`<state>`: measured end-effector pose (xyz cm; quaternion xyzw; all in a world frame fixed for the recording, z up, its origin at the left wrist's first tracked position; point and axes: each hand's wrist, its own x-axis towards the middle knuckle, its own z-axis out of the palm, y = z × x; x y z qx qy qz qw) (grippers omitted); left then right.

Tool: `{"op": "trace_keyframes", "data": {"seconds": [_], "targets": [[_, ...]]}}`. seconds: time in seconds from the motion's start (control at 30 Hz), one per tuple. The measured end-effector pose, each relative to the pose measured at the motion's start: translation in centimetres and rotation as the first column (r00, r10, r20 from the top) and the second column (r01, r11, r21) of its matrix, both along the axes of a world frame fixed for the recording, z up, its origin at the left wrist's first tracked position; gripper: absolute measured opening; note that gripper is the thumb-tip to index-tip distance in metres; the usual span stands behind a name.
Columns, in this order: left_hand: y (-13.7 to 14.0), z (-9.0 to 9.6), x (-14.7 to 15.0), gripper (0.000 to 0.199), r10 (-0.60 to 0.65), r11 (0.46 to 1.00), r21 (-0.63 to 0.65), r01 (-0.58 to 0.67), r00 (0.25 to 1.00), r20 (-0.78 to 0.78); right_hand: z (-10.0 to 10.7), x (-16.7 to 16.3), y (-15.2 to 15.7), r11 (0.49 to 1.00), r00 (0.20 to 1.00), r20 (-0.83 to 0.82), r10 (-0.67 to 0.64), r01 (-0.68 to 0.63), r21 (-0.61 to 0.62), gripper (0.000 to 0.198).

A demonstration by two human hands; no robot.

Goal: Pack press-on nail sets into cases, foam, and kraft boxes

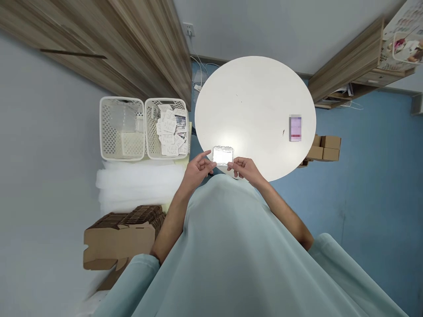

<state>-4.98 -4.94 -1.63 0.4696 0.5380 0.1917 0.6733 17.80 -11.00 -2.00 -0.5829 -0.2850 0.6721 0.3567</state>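
A small clear rectangular case [223,155] with a bright white face is held up at the near edge of the round white table [254,101]. My left hand [197,169] pinches its lower left corner between thumb and fingers, with the index finger stretched out beside it. At the lower right corner, my right hand [245,169] grips it with thumb and fingertips. Glare hides what lies inside the case. Toward the right side of the table lies a pink and purple box [295,128].
Left of the table stand two white baskets, one with clear plastic containers [127,116], the other with printed cards [169,130]. White wrapping rolls [139,182] and flattened cardboard boxes [120,242] lie nearer me. Small brown boxes [330,147] sit beyond the table's right edge.
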Motion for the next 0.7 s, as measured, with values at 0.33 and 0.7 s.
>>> {"op": "trace_keyframes", "data": {"seconds": [0.33,0.7], "targets": [[0.7,-0.6,-1.8,0.091,0.059,0.998,-0.001,-0.059,0.998,-0.003,-0.9,-1.5,1.9,0.996,0.980,0.178,0.084,-0.087,0.010,0.054],[1.9,-3.5,-3.6,0.093,0.014,1.000,0.021,-0.013,0.999,-0.045,-1.4,-3.6,4.5,0.706,0.492,0.849,0.192,-0.670,0.229,0.099]]}}
